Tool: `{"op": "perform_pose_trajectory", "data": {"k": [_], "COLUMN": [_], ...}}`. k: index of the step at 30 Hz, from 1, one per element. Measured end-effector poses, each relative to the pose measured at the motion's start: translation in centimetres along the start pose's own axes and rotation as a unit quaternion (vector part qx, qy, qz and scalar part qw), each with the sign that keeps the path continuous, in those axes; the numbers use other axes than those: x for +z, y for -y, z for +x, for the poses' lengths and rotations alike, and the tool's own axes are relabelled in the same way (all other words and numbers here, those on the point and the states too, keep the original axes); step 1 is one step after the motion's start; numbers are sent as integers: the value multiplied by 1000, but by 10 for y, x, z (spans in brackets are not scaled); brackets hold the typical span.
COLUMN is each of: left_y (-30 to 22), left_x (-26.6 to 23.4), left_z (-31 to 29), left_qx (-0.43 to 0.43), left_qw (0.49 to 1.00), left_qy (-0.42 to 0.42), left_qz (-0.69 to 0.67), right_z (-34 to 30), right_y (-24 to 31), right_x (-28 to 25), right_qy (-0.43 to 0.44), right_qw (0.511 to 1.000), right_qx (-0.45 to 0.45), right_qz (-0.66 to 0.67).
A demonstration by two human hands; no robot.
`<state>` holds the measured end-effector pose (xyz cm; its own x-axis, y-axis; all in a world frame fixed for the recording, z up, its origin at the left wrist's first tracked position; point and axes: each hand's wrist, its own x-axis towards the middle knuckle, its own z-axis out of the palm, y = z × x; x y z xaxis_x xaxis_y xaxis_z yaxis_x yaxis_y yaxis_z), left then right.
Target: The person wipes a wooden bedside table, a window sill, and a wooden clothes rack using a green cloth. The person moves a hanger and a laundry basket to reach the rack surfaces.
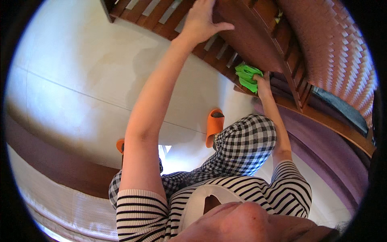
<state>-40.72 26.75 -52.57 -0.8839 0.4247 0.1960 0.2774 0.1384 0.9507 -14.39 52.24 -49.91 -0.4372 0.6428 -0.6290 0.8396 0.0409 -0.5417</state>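
Note:
My right hand (263, 83) is closed on a crumpled bright green cloth (246, 77), at the front corner of a dark wooden slatted seat (161, 21). My left hand (200, 21) reaches to the top edge of the view, by the edge of a brown seat cushion (252, 38). Its thumb sticks out against the cushion, and the other fingers look stretched, with the tips partly cut off. Bare slats show along the front of the seat, between the cushion and the floor. Whether my left hand presses on the cushion is hard to see.
A slatted wooden armrest (288, 60) rises at the cushion's right, with a woven-patterned brown surface (346, 60) beyond. Purple fabric (318, 141) hangs at the right. Orange slippers (214, 127) are on my feet on the pale tiled floor (84, 80). Light patterned fabric (60, 209) lies at lower left.

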Motion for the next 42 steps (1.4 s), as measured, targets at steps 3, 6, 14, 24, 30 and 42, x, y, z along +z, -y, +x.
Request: {"op": "perform_pose_trajectory", "data": {"k": [3,6,14,24,30,42], "left_y": [-1,0,-3,-34,-66,-217], "left_x": [-8,-15,-17,-22,-78,-255], "left_z": [5,7,-3,38,50,-110], "left_qx": [9,13,-12,-91,-122,-298], "left_qw": [1000,1000,998,986,992,937], "left_qy": [-6,-14,-46,-136,-1,-110], "left_qz": [-20,-19,-43,-43,19,-143], "right_z": [-4,-19,-44,-34,-86,-252], "right_y": [12,23,51,117,173,297], "right_x": [12,18,17,36,12,-4], "right_qy": [-26,-27,-64,192,297,331], "right_qw": [999,998,977,904,878,863], "right_qx": [-33,-56,33,144,101,133], "right_qz": [-3,4,201,354,363,357]}}
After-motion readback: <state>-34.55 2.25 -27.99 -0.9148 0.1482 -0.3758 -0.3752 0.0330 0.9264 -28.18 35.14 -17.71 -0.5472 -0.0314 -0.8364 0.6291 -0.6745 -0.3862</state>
